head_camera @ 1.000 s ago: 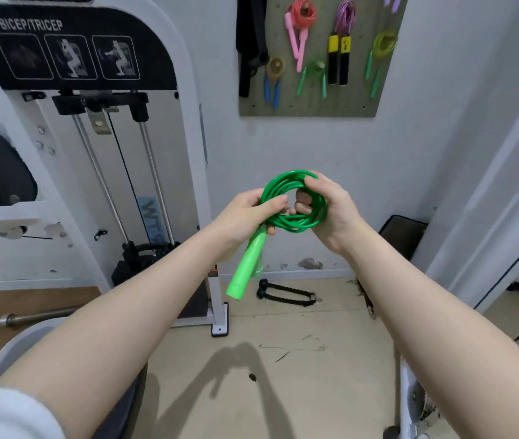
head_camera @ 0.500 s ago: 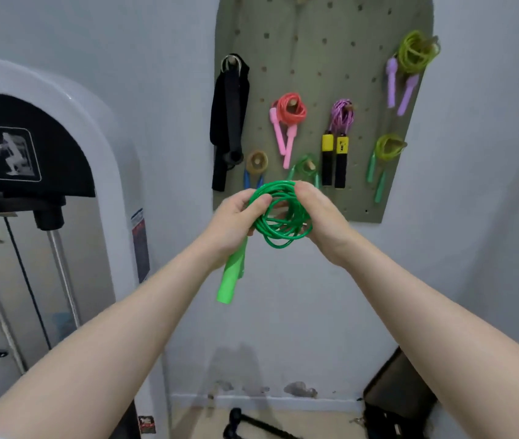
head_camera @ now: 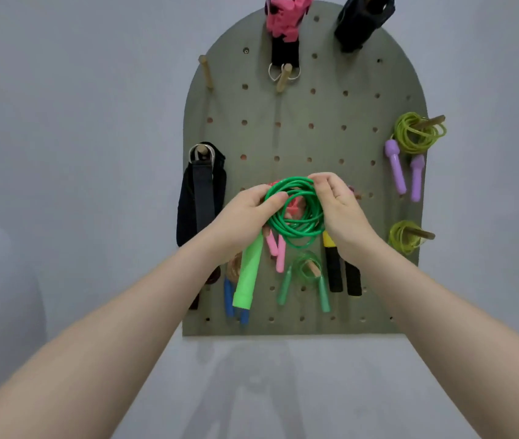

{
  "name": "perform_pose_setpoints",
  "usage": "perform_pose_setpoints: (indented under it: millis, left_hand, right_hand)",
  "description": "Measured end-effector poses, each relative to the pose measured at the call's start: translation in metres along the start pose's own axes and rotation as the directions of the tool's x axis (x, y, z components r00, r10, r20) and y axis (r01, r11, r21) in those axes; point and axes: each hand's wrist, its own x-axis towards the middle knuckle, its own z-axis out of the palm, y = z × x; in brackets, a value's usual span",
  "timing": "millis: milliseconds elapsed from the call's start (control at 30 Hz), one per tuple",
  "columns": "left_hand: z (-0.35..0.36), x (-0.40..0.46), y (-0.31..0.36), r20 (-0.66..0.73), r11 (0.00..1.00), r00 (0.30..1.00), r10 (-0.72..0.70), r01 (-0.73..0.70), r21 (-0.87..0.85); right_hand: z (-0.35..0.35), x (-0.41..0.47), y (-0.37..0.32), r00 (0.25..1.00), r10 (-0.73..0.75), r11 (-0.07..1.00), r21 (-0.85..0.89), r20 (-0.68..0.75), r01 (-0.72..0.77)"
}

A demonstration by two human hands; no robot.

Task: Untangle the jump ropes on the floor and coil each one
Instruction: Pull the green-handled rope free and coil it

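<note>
I hold a coiled green jump rope up in front of an olive pegboard on the wall. My left hand pinches the coil's left side, and the rope's bright green handle hangs down below it. My right hand grips the coil's top right edge. The coil covers a pink rope hanging on the board behind it; only pink handles show beneath.
Other coiled ropes hang on pegs: yellow-green with purple handles, a yellow-green coil, a translucent green rope, black-and-yellow handles, blue handles. A black strap hangs at the left. Bare wooden pegs stand upper left.
My view has tilted up from the floor and gym machine to the pegboard, which now looms closer. Both hands have carried the green coil up in front of the board.
</note>
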Motion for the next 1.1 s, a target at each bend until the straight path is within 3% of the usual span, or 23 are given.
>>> perform_pose_setpoints:
  millis: [200,433,567,633,833,967,1100]
  left_hand:
    - [-0.037,0.105,-0.018,-0.098,0.972,0.976,0.197,-0.181,0.150]
    - [-0.056,0.208,-0.010,-0.181,0.868,0.878,0.444,-0.372,0.328]
    - [-0.071,0.250,0.003,-0.235,0.793,0.773,0.589,-0.495,0.356]
    - [-0.078,0.268,0.007,-0.286,0.773,0.735,0.615,-0.488,0.406]
    - [-0.083,0.318,0.012,-0.368,0.796,0.763,0.532,-0.301,0.526]
    - [-0.079,0.333,0.006,-0.334,0.824,0.822,0.461,-0.258,0.505]
    - [-0.079,0.332,-0.007,-0.327,0.842,0.835,0.442,-0.261,0.472]
  right_hand:
    - [0.004,0.095,0.006,0.998,-0.068,0.994,0.085,-0.004,0.068]
    - [0.007,0.188,-0.010,0.900,-0.410,0.885,-0.303,-0.147,0.354]
    - [0.009,0.233,-0.027,0.788,-0.593,0.767,-0.410,-0.163,0.493]
    - [0.012,0.254,-0.033,0.761,-0.629,0.735,-0.442,-0.159,0.514]
    - [0.017,0.300,-0.031,0.772,-0.599,0.744,-0.504,-0.213,0.438]
    - [0.011,0.316,-0.017,0.893,-0.404,0.893,-0.297,-0.199,0.337]
    - [0.015,0.317,-0.004,0.927,-0.337,0.929,-0.216,-0.166,0.300]
